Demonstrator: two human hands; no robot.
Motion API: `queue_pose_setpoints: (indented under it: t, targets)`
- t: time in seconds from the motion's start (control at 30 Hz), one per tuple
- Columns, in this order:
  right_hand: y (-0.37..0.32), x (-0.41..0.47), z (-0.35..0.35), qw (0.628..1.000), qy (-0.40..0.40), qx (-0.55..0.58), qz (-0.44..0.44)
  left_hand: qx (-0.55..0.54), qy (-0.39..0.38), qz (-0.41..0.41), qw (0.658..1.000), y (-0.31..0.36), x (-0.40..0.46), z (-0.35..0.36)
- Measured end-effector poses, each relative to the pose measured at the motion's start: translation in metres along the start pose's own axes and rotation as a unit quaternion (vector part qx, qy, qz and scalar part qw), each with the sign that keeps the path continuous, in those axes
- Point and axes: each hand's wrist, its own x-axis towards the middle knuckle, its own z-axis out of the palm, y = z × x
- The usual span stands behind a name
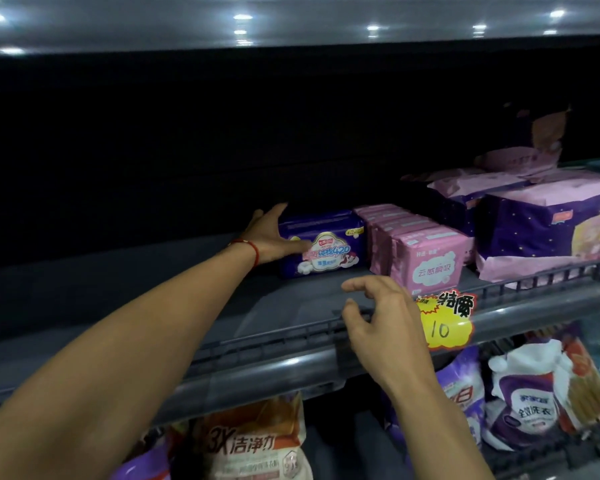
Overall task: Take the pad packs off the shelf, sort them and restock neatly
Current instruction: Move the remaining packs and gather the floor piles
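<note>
A dark purple pad pack stands on the grey shelf, front face toward me. My left hand lies against its left end, fingers spread along the pack, a red string on the wrist. Right of it stands a tight row of several pink pad packs. Further right lie larger purple-and-pink pad packs, stacked loosely. My right hand hovers over the shelf's front rail, fingers apart and curled, holding nothing.
A yellow price tag marked 10 hangs on the shelf's front rail. Below are laundry detergent bags: an orange one at left, purple-and-white ones at right. The shelf's left part and back are dark.
</note>
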Motion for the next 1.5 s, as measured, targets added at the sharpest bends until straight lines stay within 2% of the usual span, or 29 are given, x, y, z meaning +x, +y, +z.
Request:
queue_pose_setpoints:
  t: [0.07, 0.13, 0.2, 0.3, 0.37, 0.43, 0.5, 0.57, 0.63, 0.7, 0.8, 0.93, 1.0, 1.07, 1.23, 1.3, 1.43, 1.5]
  targets:
    - [-0.01, -0.011, -0.003, 0.998, 0.02, 0.016, -0.049, 0.009, 0.077, 0.043, 0.996, -0.001, -0.038, -0.019]
    - [-0.021, -0.032, -0.006, 0.996, 0.004, 0.043, -0.073, -0.002, 0.156, 0.119, 0.98, -0.005, -0.095, -0.036]
    - [-0.026, -0.062, -0.007, 0.996, -0.049, 0.028, -0.064, -0.056, 0.198, 0.172, 0.963, -0.01, -0.169, -0.045]
    - [-0.026, -0.116, -0.002, 0.977, -0.204, -0.04, -0.037, -0.098, 0.182, 0.203, 0.957, -0.026, -0.28, -0.039]
    - [-0.02, -0.149, 0.009, 0.939, -0.332, -0.092, -0.011, -0.087, 0.141, 0.174, 0.971, -0.054, -0.334, -0.014]
    - [-0.011, -0.179, 0.025, 0.879, -0.444, -0.174, -0.024, -0.081, 0.065, 0.073, 0.992, -0.089, -0.377, 0.023]
    - [-0.002, -0.211, 0.041, 0.818, -0.522, -0.239, -0.031, -0.075, -0.053, -0.047, 0.995, -0.121, -0.411, 0.065]
    - [0.014, -0.247, 0.06, 0.76, -0.584, -0.284, -0.015, -0.036, -0.195, -0.149, 0.969, -0.146, -0.438, 0.104]
    - [0.032, -0.281, 0.079, 0.723, -0.62, -0.306, 0.025, 0.017, -0.289, -0.23, 0.929, -0.172, -0.459, 0.136]
    - [0.053, -0.315, 0.097, 0.714, -0.623, -0.301, 0.104, 0.039, -0.315, -0.3, 0.9, -0.197, -0.48, 0.16]
    - [0.076, -0.363, 0.118, 0.733, -0.566, -0.282, 0.252, 0.021, -0.298, -0.397, 0.868, -0.222, -0.501, 0.188]
    - [0.09, -0.411, 0.135, 0.748, -0.476, -0.226, 0.403, -0.073, -0.242, -0.507, 0.824, -0.232, -0.508, 0.213]
    - [0.097, -0.421, 0.142, 0.751, -0.448, -0.191, 0.447, -0.141, -0.209, -0.535, 0.806, -0.23, -0.508, 0.222]
    - [0.102, -0.423, 0.146, 0.754, -0.422, -0.172, 0.472, -0.177, -0.193, -0.545, 0.797, -0.224, -0.509, 0.23]
    - [0.111, -0.428, 0.148, 0.774, -0.373, -0.139, 0.493, -0.18, -0.174, -0.553, 0.795, -0.215, -0.51, 0.237]
    - [0.114, -0.429, 0.144, 0.78, -0.354, -0.111, 0.504, -0.205, -0.168, -0.564, 0.782, -0.216, -0.507, 0.236]
    - [0.111, -0.421, 0.13, 0.794, -0.335, -0.073, 0.501, -0.323, -0.123, -0.611, 0.712, -0.226, -0.508, 0.232]
    - [0.109, -0.409, 0.122, 0.803, -0.337, -0.055, 0.489, -0.362, -0.124, -0.619, 0.685, -0.223, -0.51, 0.222]
